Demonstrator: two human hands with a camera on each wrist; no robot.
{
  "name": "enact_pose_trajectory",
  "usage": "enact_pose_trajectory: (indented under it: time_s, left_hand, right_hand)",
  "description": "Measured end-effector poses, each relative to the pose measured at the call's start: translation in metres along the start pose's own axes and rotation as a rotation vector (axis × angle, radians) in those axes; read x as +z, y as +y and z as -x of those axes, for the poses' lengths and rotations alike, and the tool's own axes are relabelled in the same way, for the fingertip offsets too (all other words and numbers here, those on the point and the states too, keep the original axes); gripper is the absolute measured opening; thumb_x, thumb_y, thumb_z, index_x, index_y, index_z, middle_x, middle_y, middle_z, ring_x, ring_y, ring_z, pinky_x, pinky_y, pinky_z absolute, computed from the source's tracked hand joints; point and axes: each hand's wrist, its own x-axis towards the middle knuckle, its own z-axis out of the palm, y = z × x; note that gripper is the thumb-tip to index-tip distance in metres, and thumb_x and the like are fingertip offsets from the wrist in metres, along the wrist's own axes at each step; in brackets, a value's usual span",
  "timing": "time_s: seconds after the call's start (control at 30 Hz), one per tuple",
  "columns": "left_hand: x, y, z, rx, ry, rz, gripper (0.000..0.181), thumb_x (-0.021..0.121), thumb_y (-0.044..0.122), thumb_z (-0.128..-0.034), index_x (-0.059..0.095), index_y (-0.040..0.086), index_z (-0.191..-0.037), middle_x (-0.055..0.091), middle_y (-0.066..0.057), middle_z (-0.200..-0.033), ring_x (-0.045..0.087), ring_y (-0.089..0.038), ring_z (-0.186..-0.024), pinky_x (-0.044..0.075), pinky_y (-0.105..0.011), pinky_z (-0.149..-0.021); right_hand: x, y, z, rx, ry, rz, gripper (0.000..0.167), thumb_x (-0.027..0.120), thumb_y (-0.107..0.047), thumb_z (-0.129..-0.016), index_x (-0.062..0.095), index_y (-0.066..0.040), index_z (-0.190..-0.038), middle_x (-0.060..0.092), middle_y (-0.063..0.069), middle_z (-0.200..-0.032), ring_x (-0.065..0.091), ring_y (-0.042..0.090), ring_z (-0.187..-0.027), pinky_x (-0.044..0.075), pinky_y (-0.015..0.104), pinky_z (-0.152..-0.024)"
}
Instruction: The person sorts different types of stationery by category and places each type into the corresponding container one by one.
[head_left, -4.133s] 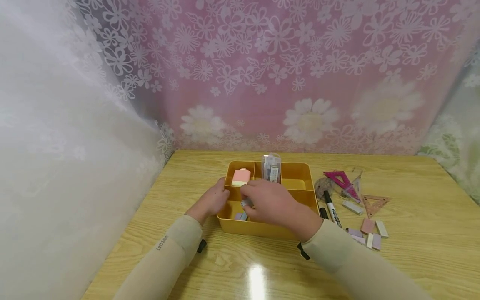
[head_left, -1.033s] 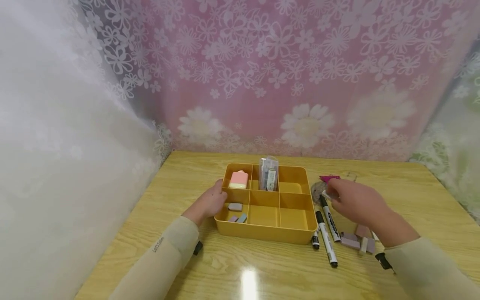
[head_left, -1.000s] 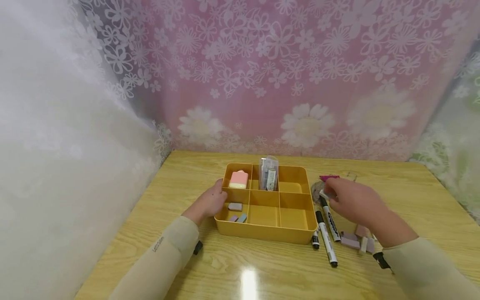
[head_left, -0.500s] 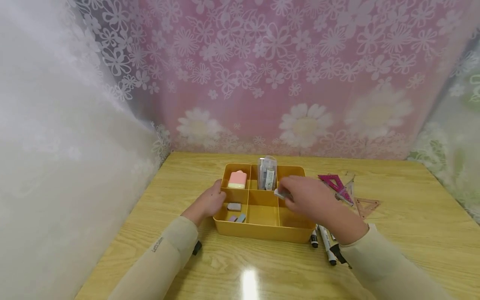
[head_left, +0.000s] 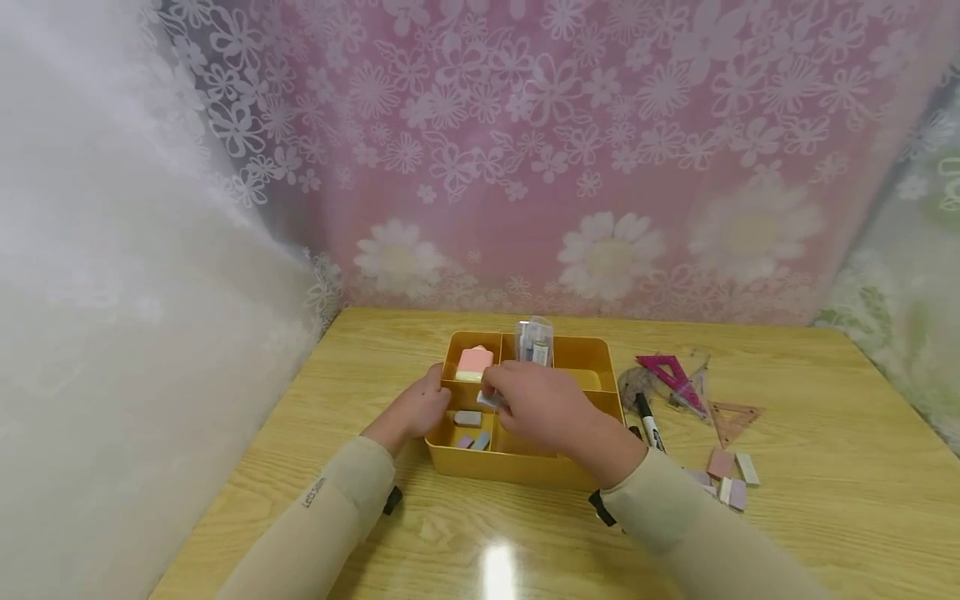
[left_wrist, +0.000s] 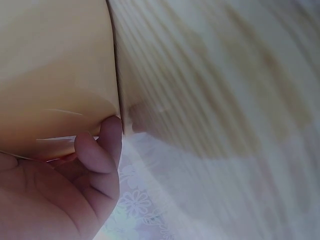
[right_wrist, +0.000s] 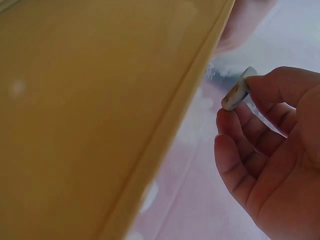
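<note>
A yellow divided box (head_left: 480,467) stands on the table. My left hand (head_left: 420,407) grips its left wall; in the left wrist view the fingers of that hand (left_wrist: 75,185) curl over the box edge. Over the front left compartment, my right hand (head_left: 551,408) pinches a small whitish eraser (head_left: 491,400) between thumb and fingers. The right wrist view shows the eraser (right_wrist: 239,90) at the fingertips of the right hand (right_wrist: 280,145). Below it in that compartment lie a grey eraser (head_left: 468,419), a purple piece (head_left: 465,442) and a bluish piece (head_left: 482,440).
The back row holds a pink and cream item (head_left: 475,362) at left and a clear case (head_left: 534,342) in the middle. Right of the box lie a magenta set square (head_left: 675,382), an orange triangle (head_left: 735,418), a marker (head_left: 649,425) and several erasers (head_left: 721,463).
The right hand has come from the items right of the box, leftward across it, with the whitish eraser pinched in its fingers. The left hand has kept its grip on the box.
</note>
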Motion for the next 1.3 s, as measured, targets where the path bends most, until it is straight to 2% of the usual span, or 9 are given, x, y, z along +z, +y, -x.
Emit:
enact_pose_trajectory:
  time_s: [0.27,0.4,0.53,0.7,0.87,1.1,1.3]
  left_hand:
    - [0.000,0.000,0.000,0.034,0.004,-0.016,0.051,0.034,0.015,-0.1047,0.028,0.004,-0.154,0.051,-0.018,-0.145,0.050,-0.029,-0.127,0.036,-0.052,-0.110]
    - [0.000,-0.001,0.000,0.036,-0.001,-0.017,0.051,0.034,0.014,-0.1041,0.029,0.003,-0.153,0.052,-0.017,-0.143,0.052,-0.029,-0.124,0.038,-0.052,-0.108]
    - [0.001,-0.001,0.001,0.030,-0.012,-0.012,0.053,0.034,0.016,-0.1047,0.026,0.003,-0.155,0.050,-0.017,-0.146,0.050,-0.028,-0.128,0.036,-0.051,-0.110]
    - [0.002,-0.003,0.000,0.016,0.006,-0.023,0.055,0.032,0.018,-0.1046,0.024,0.005,-0.157,0.047,-0.017,-0.150,0.045,-0.029,-0.136,0.031,-0.052,-0.114]
    - [0.003,-0.004,-0.002,0.010,0.001,-0.023,0.055,0.031,0.019,-0.1052,0.022,0.005,-0.158,0.044,-0.018,-0.153,0.041,-0.031,-0.140,0.030,-0.052,-0.115]
    - [0.002,-0.003,-0.002,-0.002,-0.008,-0.005,0.056,0.031,0.020,-0.1059,0.020,0.006,-0.159,0.041,-0.017,-0.155,0.038,-0.031,-0.142,0.030,-0.052,-0.115]
    - [0.001,-0.001,0.000,-0.012,-0.015,-0.004,0.056,0.031,0.021,-0.1055,0.020,0.007,-0.159,0.041,-0.015,-0.155,0.039,-0.030,-0.141,0.030,-0.053,-0.114]
  right_hand:
    - [0.011,-0.014,-0.013,-0.056,-0.001,0.024,0.014,0.063,-0.011,-0.096,0.066,-0.021,-0.105,0.063,-0.010,-0.094,0.054,0.007,-0.072,0.042,0.024,-0.052]
    - [0.013,-0.017,-0.017,-0.040,-0.037,0.023,0.016,0.063,-0.011,-0.096,0.067,-0.020,-0.108,0.063,-0.008,-0.097,0.053,0.008,-0.072,0.042,0.025,-0.051]
    - [0.015,-0.015,-0.015,-0.018,-0.056,0.031,0.019,0.062,-0.011,-0.094,0.067,-0.021,-0.109,0.063,-0.009,-0.099,0.051,0.008,-0.070,0.041,0.026,-0.050]
    - [0.014,-0.007,-0.010,0.010,-0.056,0.031,0.024,0.057,-0.010,-0.093,0.067,-0.022,-0.111,0.065,-0.010,-0.103,0.052,0.007,-0.072,0.041,0.025,-0.051]
    - [0.006,0.004,-0.003,0.044,-0.075,0.007,0.022,0.059,-0.013,-0.095,0.067,-0.021,-0.113,0.065,-0.009,-0.104,0.054,0.006,-0.076,0.045,0.025,-0.059]
    - [-0.008,0.029,0.014,0.085,-0.075,0.030,0.018,0.063,-0.014,-0.094,0.066,-0.020,-0.111,0.066,-0.006,-0.102,0.051,0.010,-0.068,0.041,0.028,-0.050]
    - [-0.014,0.050,0.037,0.096,-0.057,0.072,0.015,0.064,-0.014,-0.092,0.068,-0.017,-0.107,0.066,-0.004,-0.097,0.049,0.008,-0.065,0.041,0.026,-0.048]
